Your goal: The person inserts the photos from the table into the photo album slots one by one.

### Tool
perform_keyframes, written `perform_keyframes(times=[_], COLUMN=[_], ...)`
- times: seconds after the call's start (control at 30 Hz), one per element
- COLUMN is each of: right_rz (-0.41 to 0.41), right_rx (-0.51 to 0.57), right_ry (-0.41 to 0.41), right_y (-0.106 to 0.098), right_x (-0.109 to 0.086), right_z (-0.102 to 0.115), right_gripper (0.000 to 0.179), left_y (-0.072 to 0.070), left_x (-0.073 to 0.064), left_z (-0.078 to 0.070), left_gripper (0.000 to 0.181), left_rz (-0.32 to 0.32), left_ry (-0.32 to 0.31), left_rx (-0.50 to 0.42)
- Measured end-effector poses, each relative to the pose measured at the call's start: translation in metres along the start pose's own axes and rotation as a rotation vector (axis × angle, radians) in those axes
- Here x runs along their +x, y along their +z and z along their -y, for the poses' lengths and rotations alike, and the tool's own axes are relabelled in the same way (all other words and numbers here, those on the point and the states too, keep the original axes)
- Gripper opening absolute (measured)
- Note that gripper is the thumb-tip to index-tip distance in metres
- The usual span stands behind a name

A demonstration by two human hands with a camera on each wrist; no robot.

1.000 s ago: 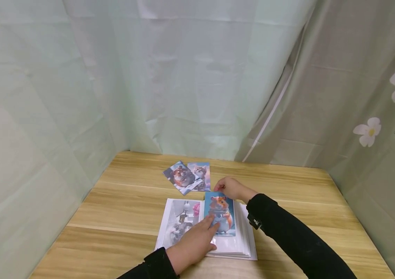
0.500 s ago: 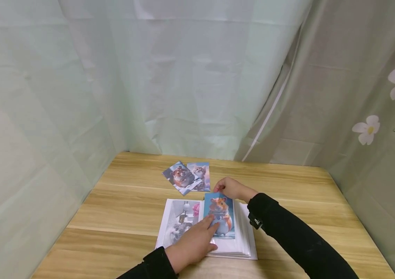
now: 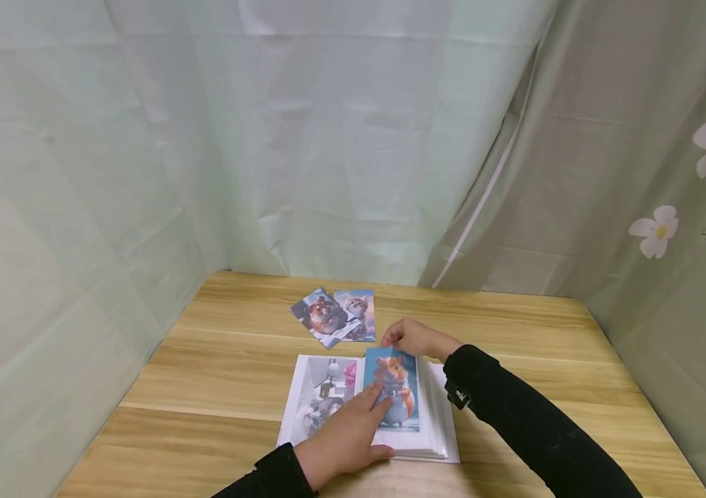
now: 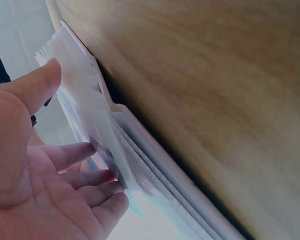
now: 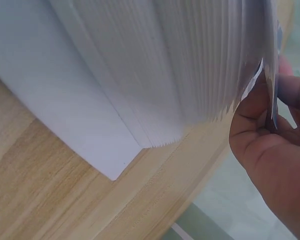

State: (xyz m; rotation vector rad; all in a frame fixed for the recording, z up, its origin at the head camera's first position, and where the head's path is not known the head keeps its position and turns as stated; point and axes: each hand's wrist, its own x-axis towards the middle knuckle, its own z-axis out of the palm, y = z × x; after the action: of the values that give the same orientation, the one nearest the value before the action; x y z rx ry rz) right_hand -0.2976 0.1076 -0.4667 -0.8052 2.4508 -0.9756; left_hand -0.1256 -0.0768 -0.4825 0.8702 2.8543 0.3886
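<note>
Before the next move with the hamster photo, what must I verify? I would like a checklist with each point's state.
1. Right hand pinches the hamster photo at its top: ok.
2. Left hand rests on the open album: ok.
3. Photo looks straight on the page: ok, roughly.
4. Photo's top edge within the page: not ok, it sticks out.
5. Lower edge inside a sleeve: cannot tell.
6. Two loose photos apart from the album: ok.
</note>
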Motion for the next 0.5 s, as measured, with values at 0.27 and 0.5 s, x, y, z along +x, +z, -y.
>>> perform_keyframes(times=[0.27,0.5], right_rz=[0.036,0.058], right_rx=[0.026,0.014], right_ry=[-0.006,-0.004], right_y=[0.0001,0.0017], right_x=[0.0004,0.0002], right_z=[0.0012,0.0003], right_gripper=[0.025,0.024], left_y=[0.0009,0.0027], left_x=[-0.0021,-0.0003], left_z=[0.0017,0.0032], left_gripper=[0.081,0.082], left_rz=[-0.021,-0.012], left_ry=[0.019,0.019], left_rx=[-0.005,0.003])
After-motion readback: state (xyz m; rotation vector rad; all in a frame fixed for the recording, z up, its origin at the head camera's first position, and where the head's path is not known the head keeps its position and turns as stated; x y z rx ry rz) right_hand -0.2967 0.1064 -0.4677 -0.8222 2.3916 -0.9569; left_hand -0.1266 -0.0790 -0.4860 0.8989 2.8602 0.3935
